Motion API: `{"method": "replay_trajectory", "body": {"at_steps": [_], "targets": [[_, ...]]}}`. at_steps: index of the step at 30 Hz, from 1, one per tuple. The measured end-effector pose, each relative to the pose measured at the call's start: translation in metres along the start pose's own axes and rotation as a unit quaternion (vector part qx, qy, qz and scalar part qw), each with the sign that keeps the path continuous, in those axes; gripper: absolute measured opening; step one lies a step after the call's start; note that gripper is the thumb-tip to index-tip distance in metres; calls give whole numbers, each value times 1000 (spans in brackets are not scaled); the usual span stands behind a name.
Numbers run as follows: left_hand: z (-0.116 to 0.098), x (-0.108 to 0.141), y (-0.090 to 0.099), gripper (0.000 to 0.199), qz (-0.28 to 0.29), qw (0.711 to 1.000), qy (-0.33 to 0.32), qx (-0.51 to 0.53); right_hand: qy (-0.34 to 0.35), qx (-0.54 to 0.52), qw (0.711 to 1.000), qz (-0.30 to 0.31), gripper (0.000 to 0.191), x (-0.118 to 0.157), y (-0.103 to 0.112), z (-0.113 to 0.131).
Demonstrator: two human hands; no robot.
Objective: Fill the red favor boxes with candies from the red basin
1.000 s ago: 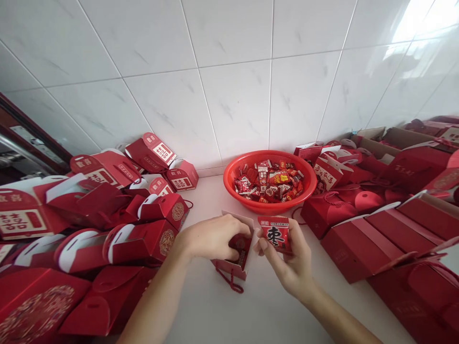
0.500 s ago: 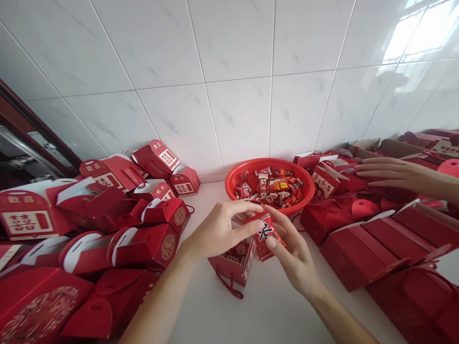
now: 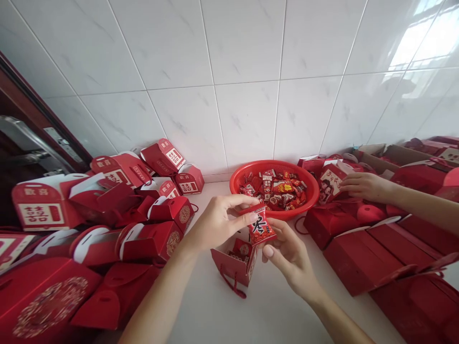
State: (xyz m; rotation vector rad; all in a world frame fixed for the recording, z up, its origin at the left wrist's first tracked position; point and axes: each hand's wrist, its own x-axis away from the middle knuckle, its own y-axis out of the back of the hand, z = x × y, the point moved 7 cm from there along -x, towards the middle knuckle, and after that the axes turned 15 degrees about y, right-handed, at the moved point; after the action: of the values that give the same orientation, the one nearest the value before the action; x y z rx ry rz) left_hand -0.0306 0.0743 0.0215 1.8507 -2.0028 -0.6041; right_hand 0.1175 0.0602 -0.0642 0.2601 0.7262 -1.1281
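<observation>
My left hand pinches a small red wrapped snack packet with dark lettering between thumb and fingers. Just right of the packet, my right hand has its thumb and fingers apart; whether a fingertip touches the packet's back cannot be made out. Under both hands, an open red gift box with a cord handle stands on the white surface, some wrapped pieces visible inside. Behind them sits a red plastic basket holding many wrapped sweets.
Open red boxes crowd the left side, some printed with white labels. More red boxes fill the right. Another person's hand reaches in from the right to a printed box. A tiled wall stands behind.
My right thumb has come off the packet's front, leaving it in my left hand. The other person's hand has moved left and down to the printed box. The view has shifted slightly.
</observation>
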Motion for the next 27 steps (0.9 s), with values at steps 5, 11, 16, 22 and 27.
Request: {"method": "replay_trajectory", "body": {"at_steps": [5, 11, 16, 22, 27], "targets": [[-3, -1, -6, 35, 18, 1000, -16, 18, -15, 14, 999, -29, 15, -3, 3, 2], [4, -3, -16, 46, 79, 996, 36, 28, -6, 30, 999, -40, 14, -5, 3, 7], [4, -3, -21, 48, 88, 994, 58, 34, -10, 31, 999, -34, 17, -3, 3, 6], [0, 1, -23, 40, 87, 995, 44, 31, -10, 42, 999, -32, 26, -1, 5, 4], [-6, 4, -29, 29, 139, 989, 27, 49, -11, 38, 998, -42, 24, -2, 5, 5]]}}
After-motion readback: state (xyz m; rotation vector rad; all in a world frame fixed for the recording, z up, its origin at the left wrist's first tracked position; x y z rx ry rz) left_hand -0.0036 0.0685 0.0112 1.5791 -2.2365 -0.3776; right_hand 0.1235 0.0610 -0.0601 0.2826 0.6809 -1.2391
